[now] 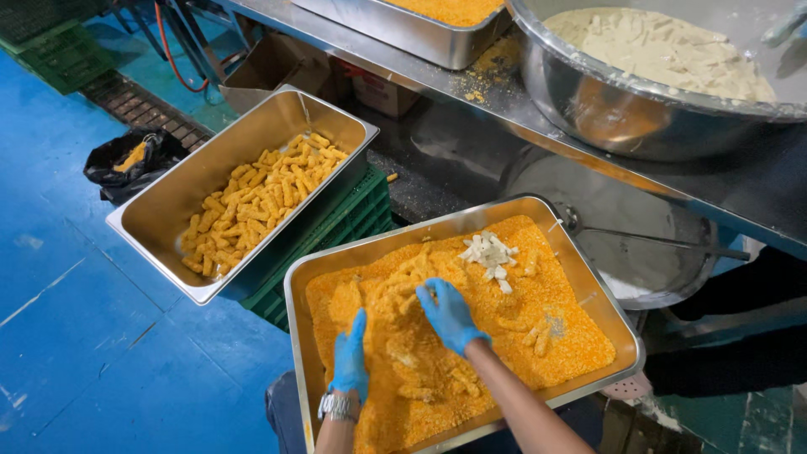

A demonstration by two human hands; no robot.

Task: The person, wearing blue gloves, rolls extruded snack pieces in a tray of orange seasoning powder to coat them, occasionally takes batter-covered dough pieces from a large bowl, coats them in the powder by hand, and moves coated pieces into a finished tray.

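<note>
From the head view, my right hand (448, 314), fingers curled, digs into the orange crumbs in the steel tray (296, 290) on my lap while my left hand (350, 357) stands flat-open at the heap's edge. I'd roll gently, I judge, pulling in the uncoated white sticks (490, 252). A plain brown carton (273, 63) sits under the bench; I see no labels.
</note>
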